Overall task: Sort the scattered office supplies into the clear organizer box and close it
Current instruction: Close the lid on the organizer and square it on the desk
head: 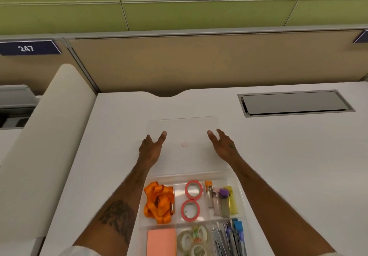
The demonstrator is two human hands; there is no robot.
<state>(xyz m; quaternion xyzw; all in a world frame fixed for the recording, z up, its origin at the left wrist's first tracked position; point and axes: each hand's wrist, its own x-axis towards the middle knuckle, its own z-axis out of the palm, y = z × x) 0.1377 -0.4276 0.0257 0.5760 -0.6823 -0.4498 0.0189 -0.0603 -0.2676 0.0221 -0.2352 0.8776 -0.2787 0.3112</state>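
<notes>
The clear organizer box (240, 188) lies on the white desk near me, its compartments filled: an orange lanyard (158, 202), two pink tape rings (192, 199), an orange sticky pad (161, 240), clear tape rolls (192, 239), clips and small items (223, 200), and pens (231, 235). Its clear lid (183, 126) lies open flat on the desk behind the box, with a small pink dot (184, 145) on it. My left hand (151, 148) hovers at the lid's left edge and my right hand (222, 146) at its right edge, fingers spread, holding nothing.
A grey cable hatch (294, 103) is set into the desk at the back right. A tan partition wall (199, 62) stands behind the desk. A curved cream divider (49, 136) borders the desk on the left.
</notes>
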